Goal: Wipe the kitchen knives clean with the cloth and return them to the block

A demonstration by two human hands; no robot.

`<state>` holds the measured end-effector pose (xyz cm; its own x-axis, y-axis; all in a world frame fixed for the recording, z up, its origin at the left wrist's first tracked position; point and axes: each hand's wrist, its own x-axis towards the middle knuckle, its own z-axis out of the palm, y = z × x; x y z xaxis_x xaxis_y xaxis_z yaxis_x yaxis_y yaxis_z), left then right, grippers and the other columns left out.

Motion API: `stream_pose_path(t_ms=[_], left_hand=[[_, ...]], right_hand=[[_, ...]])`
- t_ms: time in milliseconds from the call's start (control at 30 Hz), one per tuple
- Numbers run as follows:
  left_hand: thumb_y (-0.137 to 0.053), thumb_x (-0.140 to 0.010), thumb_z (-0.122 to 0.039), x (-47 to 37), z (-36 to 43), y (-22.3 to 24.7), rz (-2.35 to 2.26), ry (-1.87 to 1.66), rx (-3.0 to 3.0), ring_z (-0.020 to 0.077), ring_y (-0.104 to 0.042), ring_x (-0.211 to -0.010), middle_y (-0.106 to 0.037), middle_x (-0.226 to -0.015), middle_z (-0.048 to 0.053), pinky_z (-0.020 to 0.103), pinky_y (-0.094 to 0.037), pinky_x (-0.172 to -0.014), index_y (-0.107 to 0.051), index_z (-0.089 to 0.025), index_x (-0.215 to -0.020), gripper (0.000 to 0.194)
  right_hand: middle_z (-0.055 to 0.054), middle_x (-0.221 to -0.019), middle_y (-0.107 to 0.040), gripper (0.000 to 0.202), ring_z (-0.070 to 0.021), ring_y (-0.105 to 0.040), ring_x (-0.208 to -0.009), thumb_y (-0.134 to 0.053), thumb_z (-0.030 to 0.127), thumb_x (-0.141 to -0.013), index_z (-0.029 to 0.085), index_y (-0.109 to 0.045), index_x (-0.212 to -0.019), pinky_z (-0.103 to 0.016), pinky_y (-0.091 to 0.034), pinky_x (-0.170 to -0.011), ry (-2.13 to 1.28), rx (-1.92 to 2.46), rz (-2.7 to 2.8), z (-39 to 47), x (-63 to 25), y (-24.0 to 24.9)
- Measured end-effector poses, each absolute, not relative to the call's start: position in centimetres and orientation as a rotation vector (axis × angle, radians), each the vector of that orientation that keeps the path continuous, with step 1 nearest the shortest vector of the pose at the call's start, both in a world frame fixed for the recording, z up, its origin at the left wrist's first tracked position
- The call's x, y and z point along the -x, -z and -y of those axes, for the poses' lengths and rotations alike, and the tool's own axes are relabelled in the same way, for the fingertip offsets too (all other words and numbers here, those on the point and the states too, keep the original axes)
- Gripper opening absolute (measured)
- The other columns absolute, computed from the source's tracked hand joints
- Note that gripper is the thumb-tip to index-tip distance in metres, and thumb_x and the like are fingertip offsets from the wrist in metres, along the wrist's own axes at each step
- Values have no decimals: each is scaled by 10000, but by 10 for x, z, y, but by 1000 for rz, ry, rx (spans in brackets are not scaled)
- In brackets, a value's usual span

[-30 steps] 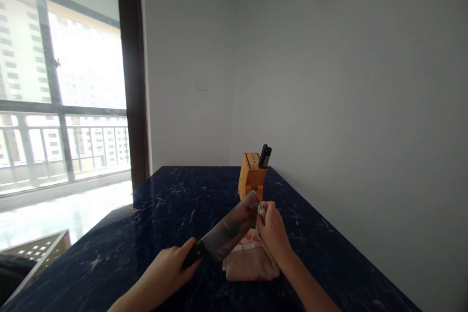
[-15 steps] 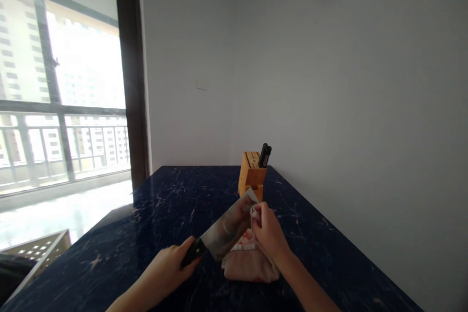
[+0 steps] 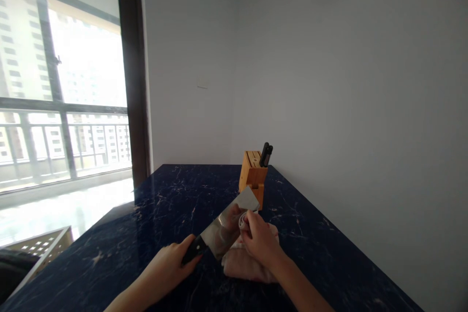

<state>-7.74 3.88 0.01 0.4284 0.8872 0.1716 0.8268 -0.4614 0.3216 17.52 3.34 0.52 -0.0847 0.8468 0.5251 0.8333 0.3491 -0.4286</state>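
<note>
A cleaver (image 3: 219, 234) with a broad shiny blade and a black riveted handle is held in my left hand (image 3: 171, 258), its fingers wrapped round the handle. The blade slants up and away to the right. My right hand (image 3: 261, 239) pinches a rolled edge of a pale cloth (image 3: 243, 263) against the blade's face, around its middle. The rest of the cloth, pinkish with red marks, lies bunched on the table beneath my right hand. Just beyond the blade's tip stands a wooden knife block (image 3: 253, 175), partly covered by the blade.
Black-handled tools (image 3: 266, 154) stick out of the block's right side. The dark blue marbled table (image 3: 190, 190) runs back to a grey wall. At the lower left is a pale perforated crate (image 3: 44, 248); a bright window lies behind it.
My right hand has slid down and left along the blade toward the handle, taking the cloth's edge with it. My left hand and the cleaver have barely moved.
</note>
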Motion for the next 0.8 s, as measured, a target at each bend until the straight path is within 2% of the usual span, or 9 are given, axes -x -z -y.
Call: stream_pose_path(t_ms=[333,533,800], left_hand=[[-406,-820,-401,78,-36,1,-1491,-502,-2482,204,-660,-705,-690,-755,30,233,-401,-557,-515,-235,-1012,276],[-405,-822,-374,77,-34,-4,-1481,-473,-2494,186,-659,-691,-685,-731,11,214,-381,-541,-508,-242,-996,242],[-380,-835,-384,74,-32,-5,-1509,-450,-2531,208,-664,-721,-695,-772,36,231,-405,-562,-505,-228,-1026,277]], right_hand=[[-15,-824,-544,166,-154,-510,-815,-426,55,-682,210,-431,-742,-246,-358,-712,-83,1400,2011,-24,-165,-9],[-31,-794,-540,50,-174,-538,-779,-395,200,-788,221,-415,-747,-271,-389,-678,-14,1522,1640,-38,-187,-13],[-9,-709,-575,104,-184,-572,-674,-421,324,-772,222,-434,-777,-284,-418,-611,-95,1496,1384,-53,-232,-13]])
